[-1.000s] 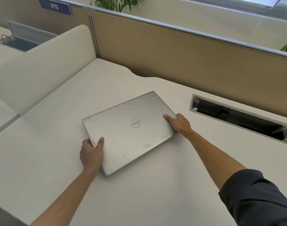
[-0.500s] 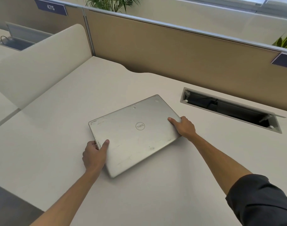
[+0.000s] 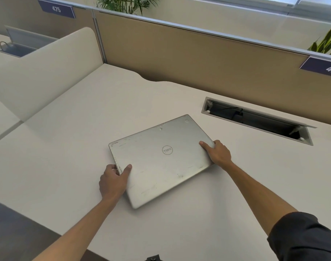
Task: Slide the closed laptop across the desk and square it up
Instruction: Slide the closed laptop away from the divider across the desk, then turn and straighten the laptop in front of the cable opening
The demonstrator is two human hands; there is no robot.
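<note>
A closed silver laptop [image 3: 161, 159] with a round logo on its lid lies flat on the white desk [image 3: 76, 147], turned at an angle to the desk's edges. My left hand [image 3: 113, 180] grips its near left edge, thumb on the lid and fingers curled under the side. My right hand [image 3: 218, 154] holds the right edge, thumb resting on top. Scuff marks show across the lid.
An open cable tray slot [image 3: 255, 119] is cut into the desk just right of and behind the laptop. A tan partition [image 3: 198, 59] closes the back, a cream divider [image 3: 42, 72] the left. The desk's front edge [image 3: 70, 240] runs diagonally near my left forearm.
The laptop, held by both hands, has slid to the right across the desk toward the cable slot. Its angle is about the same.
</note>
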